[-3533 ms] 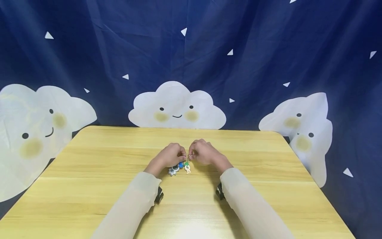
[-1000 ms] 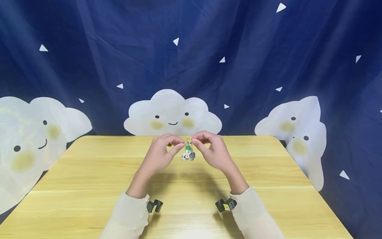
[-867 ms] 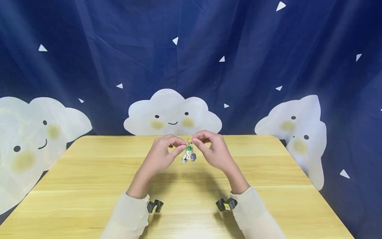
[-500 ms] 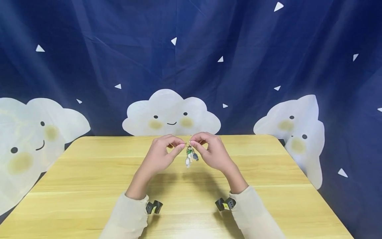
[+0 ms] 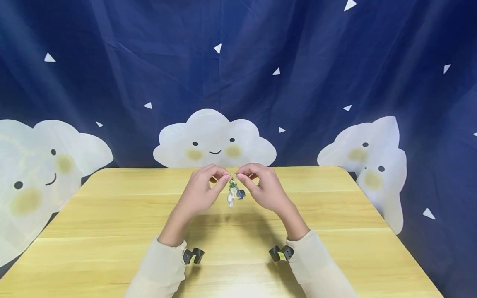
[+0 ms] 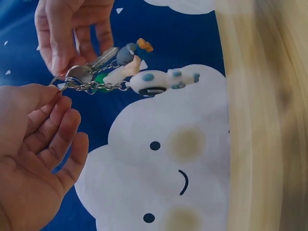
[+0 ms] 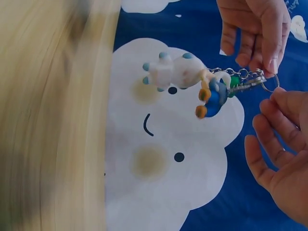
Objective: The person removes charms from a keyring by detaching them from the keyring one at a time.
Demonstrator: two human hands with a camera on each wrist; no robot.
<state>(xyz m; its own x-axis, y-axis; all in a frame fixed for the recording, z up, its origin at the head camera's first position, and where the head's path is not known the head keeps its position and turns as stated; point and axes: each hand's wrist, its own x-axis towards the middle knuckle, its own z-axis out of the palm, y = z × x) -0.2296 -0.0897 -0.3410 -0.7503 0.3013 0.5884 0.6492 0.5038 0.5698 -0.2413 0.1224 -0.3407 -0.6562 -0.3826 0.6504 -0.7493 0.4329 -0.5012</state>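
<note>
Your left hand (image 5: 201, 188) pinches the metal ring (image 7: 277, 81) from its left, and your right hand (image 5: 270, 188) pinches it from its right, thumb and fingertips gripping the thin loop. You hold the ring up above the wooden table (image 5: 112, 223). Below the ring, on short chains, hang a white charm (image 6: 148, 83) with blue patches, a pale charm (image 6: 122, 73) with a green top and a blue charm (image 7: 214, 103) with orange feet; a key (image 6: 105, 57) hangs there too. Beyond the ring you face a dark blue curtain (image 5: 179, 74).
</note>
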